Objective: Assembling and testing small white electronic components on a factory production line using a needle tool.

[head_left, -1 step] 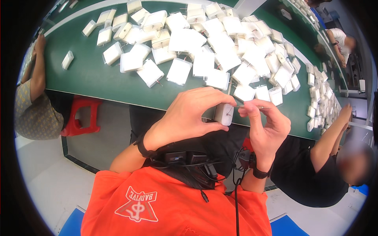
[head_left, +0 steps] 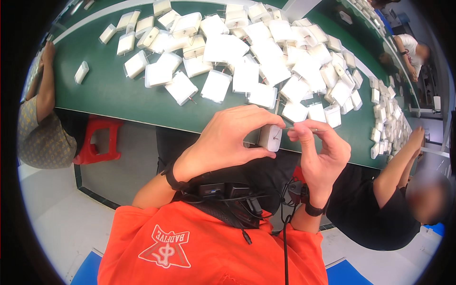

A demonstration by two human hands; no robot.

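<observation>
Between the thumb and fingers of my left hand (head_left: 232, 130) is a white rounded block (head_left: 270, 138), held just off the table's near edge. Its end faces right, with a short dark wire or pin standing out of the middle. My right hand (head_left: 323, 152) is close beside that end, its thumb and forefinger pinched on a thin metal tool (head_left: 319, 130). The tool's exact kind is too small to tell, and its tip points toward the block. Whether the tip touches the block I cannot make out.
A big pile of similar white blocks (head_left: 218, 85), several with thin wires, covers the green table (head_left: 104, 90). One block (head_left: 81, 72) lies apart at the left. A red stool (head_left: 99, 137) stands below the table. Other people sit left and right; more blocks (head_left: 387, 118) lie at the right.
</observation>
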